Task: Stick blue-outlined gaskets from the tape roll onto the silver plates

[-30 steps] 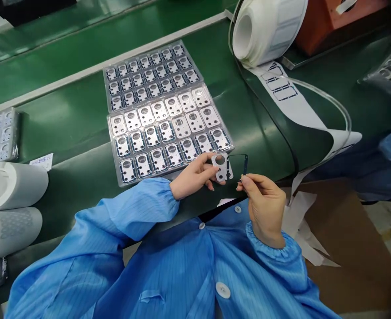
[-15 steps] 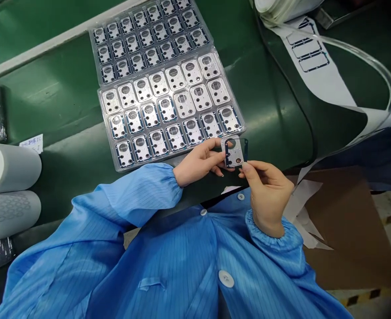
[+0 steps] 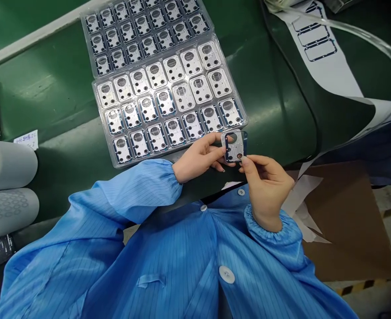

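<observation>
Left fingers [image 3: 217, 153] hold the plate [image 3: 235, 149], long axis pointing away, large hole [image 3: 233, 138] farthest.

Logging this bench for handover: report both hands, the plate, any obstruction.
Left hand holding silver plate; right hand pinching dark-edged frame. Frame overlapping plate; whether stuck down, can't tell. Nothing seen blocking either hand.

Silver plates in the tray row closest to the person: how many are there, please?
7, side by side in the near tray: the left-end plate, the right-end plate, and five plates between them. None seems hidden.
</observation>
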Demonstrator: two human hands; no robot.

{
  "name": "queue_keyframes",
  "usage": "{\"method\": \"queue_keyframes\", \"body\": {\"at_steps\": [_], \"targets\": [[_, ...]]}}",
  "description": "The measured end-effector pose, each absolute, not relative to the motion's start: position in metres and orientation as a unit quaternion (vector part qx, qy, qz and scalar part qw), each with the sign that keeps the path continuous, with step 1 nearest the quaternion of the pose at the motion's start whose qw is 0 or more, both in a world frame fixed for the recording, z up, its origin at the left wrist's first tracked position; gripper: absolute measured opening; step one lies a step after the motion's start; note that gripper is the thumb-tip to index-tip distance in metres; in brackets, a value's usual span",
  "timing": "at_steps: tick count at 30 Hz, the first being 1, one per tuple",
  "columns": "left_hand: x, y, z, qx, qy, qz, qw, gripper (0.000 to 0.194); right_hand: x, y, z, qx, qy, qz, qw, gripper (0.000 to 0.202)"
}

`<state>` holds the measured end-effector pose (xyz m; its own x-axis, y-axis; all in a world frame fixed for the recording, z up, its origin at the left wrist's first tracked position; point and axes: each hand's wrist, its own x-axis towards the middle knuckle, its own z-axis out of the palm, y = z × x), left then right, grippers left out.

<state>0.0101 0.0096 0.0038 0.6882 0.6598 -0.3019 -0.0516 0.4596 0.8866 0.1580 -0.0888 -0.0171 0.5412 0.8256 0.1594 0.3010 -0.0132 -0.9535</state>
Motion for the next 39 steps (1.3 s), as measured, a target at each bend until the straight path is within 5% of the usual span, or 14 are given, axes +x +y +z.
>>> {"method": "queue_keyframes", "body": {"at_steps": [39], "targets": [[0.0116,0.0091,0.0039,0.486,0.326,0.227,0.778,0.032,0.1587,-0.0903,-0.0168,-0.689,-0.493,0.129,0.515,0.011]]}}
